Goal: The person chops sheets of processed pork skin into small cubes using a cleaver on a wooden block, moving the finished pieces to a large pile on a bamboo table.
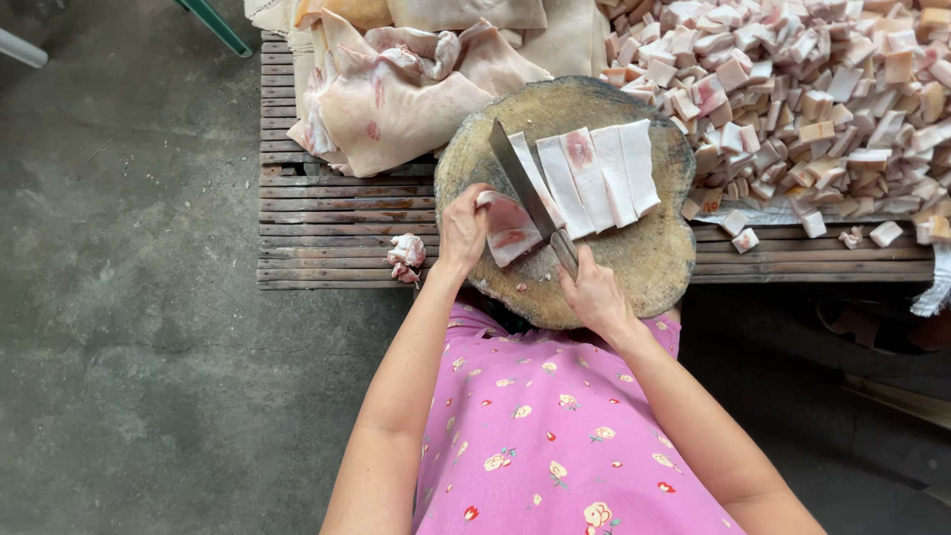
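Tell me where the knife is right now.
In the head view the knife lies slanted across the left half of the round chopping block, gripped by the right hand, between the left hand and the cut strips.

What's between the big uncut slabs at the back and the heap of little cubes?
In the head view, the round chopping block with strips of pork fat on it.

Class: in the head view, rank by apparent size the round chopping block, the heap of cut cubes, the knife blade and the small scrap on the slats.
1. Heap of cut cubes
2. Round chopping block
3. Knife blade
4. Small scrap
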